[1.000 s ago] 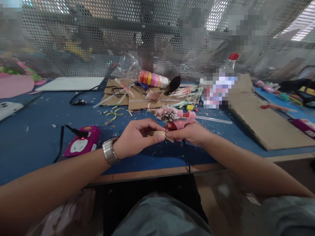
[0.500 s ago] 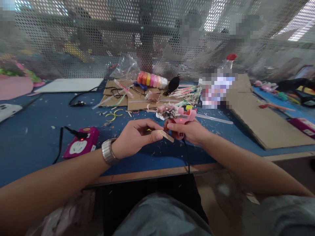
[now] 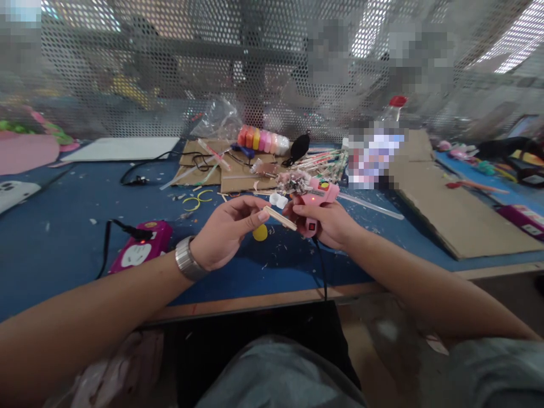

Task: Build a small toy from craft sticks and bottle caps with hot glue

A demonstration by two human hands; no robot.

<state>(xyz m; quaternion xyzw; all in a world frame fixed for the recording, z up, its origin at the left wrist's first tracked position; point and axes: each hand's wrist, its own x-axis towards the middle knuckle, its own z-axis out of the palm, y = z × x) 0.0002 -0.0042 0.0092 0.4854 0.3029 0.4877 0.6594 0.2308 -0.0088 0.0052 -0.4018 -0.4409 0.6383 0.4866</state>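
Between the thumb and fingers of my left hand [image 3: 232, 231] is a small bundle of flat wooden sticks [image 3: 281, 218], its far end pointing right. My right hand [image 3: 329, 221] is wrapped round a pink hot glue gun [image 3: 321, 194], whose small light glows and whose front is coated in messy residue. A clear glue stick [image 3: 369, 205] lies behind the gun, and I cannot tell whether it is fed into it. Just beyond the sticks sits a small white piece [image 3: 278, 200]. Under my left fingers a yellow disc [image 3: 260, 232] shows on the blue tabletop.
A purple power socket [image 3: 142, 245] with a black plug stands left. Cardboard [image 3: 467, 209] lies to the right, near a red-capped bottle [image 3: 395, 107]. Paint pots [image 3: 263, 139], a black air blower [image 3: 300, 148] and several straws are at the back, before a perforated metal screen [image 3: 263, 62].
The wooden sticks have risen slightly and turned in my left hand. The glue gun has rolled a little in my right hand. The yellow disc and white piece now show more fully.
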